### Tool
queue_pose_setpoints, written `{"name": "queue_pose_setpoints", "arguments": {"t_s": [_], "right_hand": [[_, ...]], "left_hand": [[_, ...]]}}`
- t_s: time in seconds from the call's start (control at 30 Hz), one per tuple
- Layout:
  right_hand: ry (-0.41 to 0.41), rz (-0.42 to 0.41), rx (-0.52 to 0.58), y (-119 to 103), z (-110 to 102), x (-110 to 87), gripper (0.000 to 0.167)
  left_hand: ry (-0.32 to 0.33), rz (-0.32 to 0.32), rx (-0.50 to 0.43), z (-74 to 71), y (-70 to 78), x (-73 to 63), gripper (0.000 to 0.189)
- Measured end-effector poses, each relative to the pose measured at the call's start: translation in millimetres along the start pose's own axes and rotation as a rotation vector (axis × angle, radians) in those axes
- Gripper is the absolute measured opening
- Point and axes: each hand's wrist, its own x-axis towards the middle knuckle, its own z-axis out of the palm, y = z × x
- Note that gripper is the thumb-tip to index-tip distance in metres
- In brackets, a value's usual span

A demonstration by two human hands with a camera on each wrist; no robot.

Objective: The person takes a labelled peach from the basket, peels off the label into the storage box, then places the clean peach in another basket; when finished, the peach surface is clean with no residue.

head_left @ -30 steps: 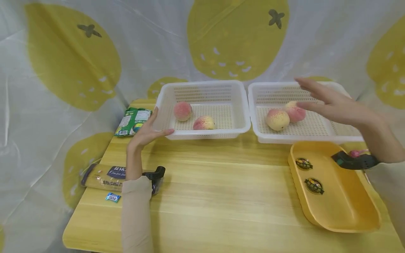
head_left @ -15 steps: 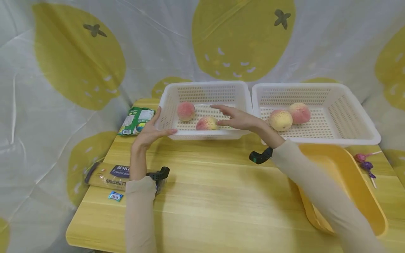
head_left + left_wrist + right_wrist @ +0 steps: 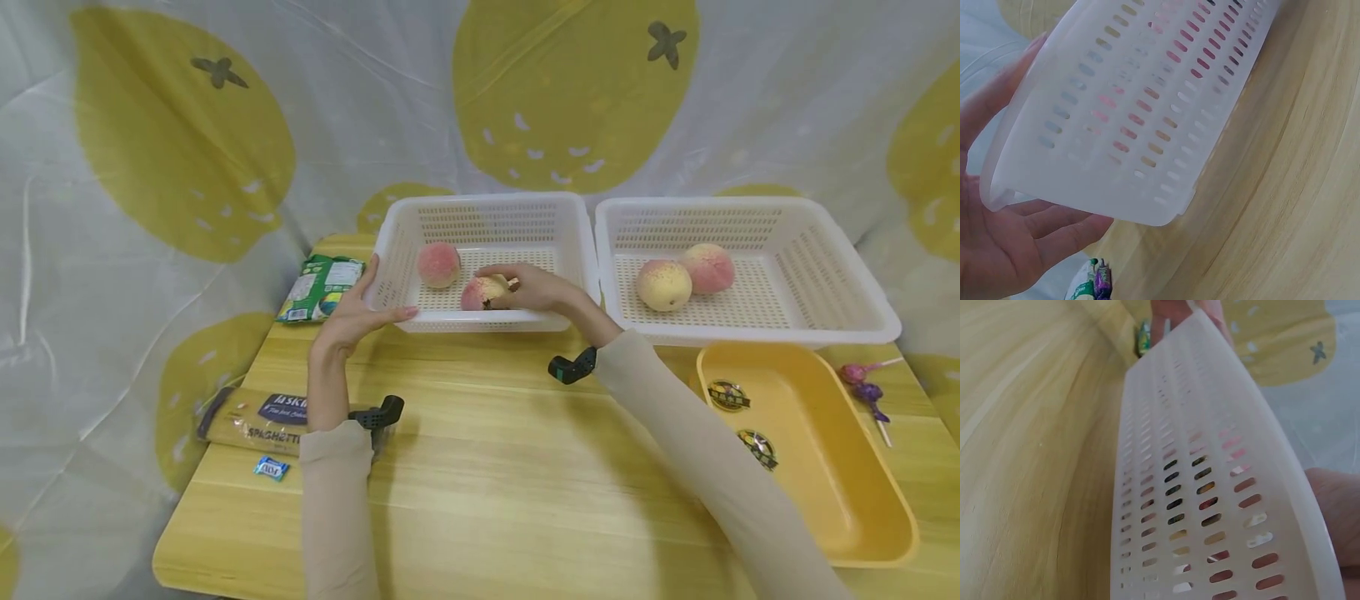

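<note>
My left hand (image 3: 347,317) is spread around the left front corner of a white slotted basket (image 3: 495,317), thumb along the front rim and fingers against the end wall. The left wrist view has the same hand (image 3: 1016,231) beside the basket (image 3: 1085,181). My right hand (image 3: 532,287) reaches over the front rim and curls around a pink-and-yellow peach (image 3: 477,293); the rim hides part of it. Dark patches show around those fingers, also through the slots in the right wrist view. A second peach (image 3: 438,265), pinker, lies to the left.
A second white basket (image 3: 817,275) with two peaches (image 3: 664,285) stands to the right. An orange tray (image 3: 817,467) lies before it, beside lollipops (image 3: 870,392). At left are a green packet (image 3: 322,287), a spaghetti pack (image 3: 255,421) and a small blue wrapped sweet (image 3: 271,468).
My right hand has swung left from above the right basket into the left basket, and its fingers have come down around the front peach. The left hand keeps its place at the corner.
</note>
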Motion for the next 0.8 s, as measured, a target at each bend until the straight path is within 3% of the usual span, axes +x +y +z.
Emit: {"name": "queue_pose_setpoints", "arguments": {"t_s": [0.1, 0.43, 0.67, 0.8], "right_hand": [[0.031, 0.024, -0.011, -1.3, 1.5, 4.2, 0.06], [0.042, 0.059, 0.099, 3.9, 1.0, 8.8, 0.057], [0.228, 0.073, 0.157, 1.2, -4.6, 3.5, 0.056], [0.308, 0.056, 0.306, -10.9, -17.4, -12.2, 0.058]], "left_hand": [[0.001, -0.014, 0.001, -0.7, 0.6, -1.1, 0.117], [-0.003, -0.016, -0.015, -0.2, -0.2, -0.5, 0.117], [-0.01, -0.006, -0.04, 1.1, 0.3, 2.3, 0.117], [-0.005, -0.002, -0.039, 1.1, -0.8, 2.7, 0.117]]}}
